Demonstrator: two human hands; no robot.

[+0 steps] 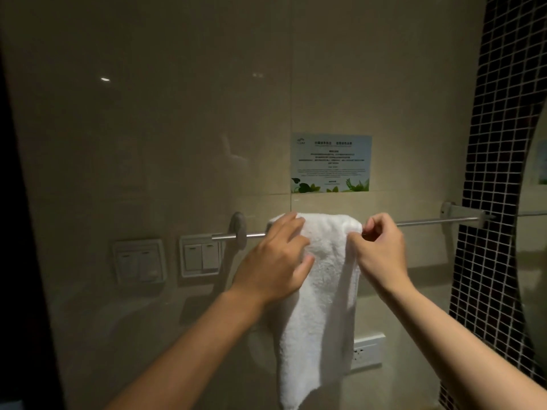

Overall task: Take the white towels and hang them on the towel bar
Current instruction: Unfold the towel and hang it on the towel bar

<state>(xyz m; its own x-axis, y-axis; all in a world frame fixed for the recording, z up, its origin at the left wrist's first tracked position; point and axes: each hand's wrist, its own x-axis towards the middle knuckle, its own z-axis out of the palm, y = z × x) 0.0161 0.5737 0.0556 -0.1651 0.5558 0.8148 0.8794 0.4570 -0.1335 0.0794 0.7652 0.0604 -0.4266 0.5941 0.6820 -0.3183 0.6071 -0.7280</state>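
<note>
White towel (pixel 319 291) is draped over the towel bar (pixel 429 221), hanging down against the wall. Left hand (pixel 275 261) lies on its upper left part, fingers spread and nearly straight. Right hand (pixel 380 250) pinches the towel's right edge beside the bar, fingers curled.

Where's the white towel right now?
Head view, centre: the white towel hangs over the towel bar, below the wall notice, between the left hand and right hand.
</note>
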